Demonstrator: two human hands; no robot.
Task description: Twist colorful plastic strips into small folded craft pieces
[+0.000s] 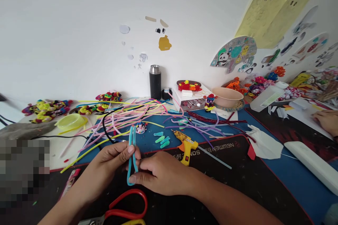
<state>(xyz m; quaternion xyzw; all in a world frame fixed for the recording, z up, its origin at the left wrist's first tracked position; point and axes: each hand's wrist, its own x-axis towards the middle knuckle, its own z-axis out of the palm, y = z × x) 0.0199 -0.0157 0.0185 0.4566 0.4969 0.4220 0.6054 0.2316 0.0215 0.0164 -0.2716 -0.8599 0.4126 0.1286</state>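
A light blue pipe cleaner point(131, 133), bent into a long narrow loop, stands upright between my hands. My left hand point(116, 156) pinches it around its middle, thumb in front. Lower down, my right hand point(158, 174) has thumb and fingers closed on the loop's bottom bend. Just beyond them lies a small figure head point(141, 127) with a white and pink face. Several short folded blue and green pipe cleaner pieces point(163, 141) rest on the mat to the right. Beside these is a yellow hot glue gun point(185, 147), and a clear glue stick point(215, 157) extends behind it.
Red-handled scissors point(129, 205) lie near the front edge. Loose pink and yellow pipe cleaners point(126, 110) spread across the back left. A black thermos point(155, 82), a beige bowl point(228, 97) and a clear bottle point(268, 96) stand farther back. Another person's hand point(326, 121) shows at right.
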